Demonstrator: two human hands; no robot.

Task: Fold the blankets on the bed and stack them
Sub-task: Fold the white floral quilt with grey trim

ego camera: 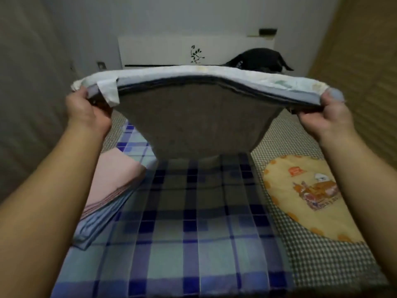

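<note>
A folded blanket bundle [193, 117], grey underneath with blue and white layers on top, is lifted above the bed. My left hand [88, 112] grips its left edge and my right hand [326, 117] grips its right edge, thumbs on top. Below it a blue plaid blanket [189, 222] lies spread flat on the bed. A folded pink blanket [111, 177] lies on a folded light-blue one [96, 224] at the left of the bed.
A yellow heart-shaped cushion [300, 194] lies at the right on the checked bed sheet [326, 261]. A white headboard [171, 50] with a leaf motif stands at the far end, a black object [255, 59] beside it. Walls close in on both sides.
</note>
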